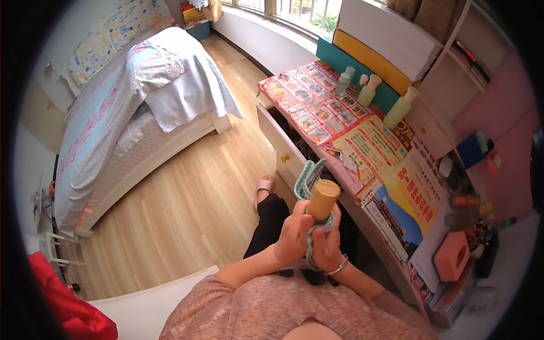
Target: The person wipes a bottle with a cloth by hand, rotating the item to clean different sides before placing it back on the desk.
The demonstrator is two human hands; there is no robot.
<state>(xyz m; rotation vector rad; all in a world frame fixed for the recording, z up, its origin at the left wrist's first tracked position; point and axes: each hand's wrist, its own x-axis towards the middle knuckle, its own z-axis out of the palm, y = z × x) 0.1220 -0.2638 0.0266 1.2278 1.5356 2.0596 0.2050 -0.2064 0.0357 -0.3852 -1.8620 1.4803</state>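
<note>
In front of my chest I hold a bottle with a tall, wood-coloured cylindrical cap [324, 199], its top tilted up. A grey-green cloth [306, 180] wraps round it below the cap, with one folded end sticking up beside it. My left hand [293, 235] is closed round the bottle's left side, touching the cloth. My right hand [327, 245], with a bracelet at the wrist, presses the cloth against the other side. Most of the bottle's body is hidden by my hands and the cloth.
A desk [354, 175] covered with printed sheets stands to my right, its drawer [283, 153] pulled out. Pump bottles [368, 90] stand at its far edge. A pink box [451, 256] lies on the near part. A bed [107, 130] fills the left side.
</note>
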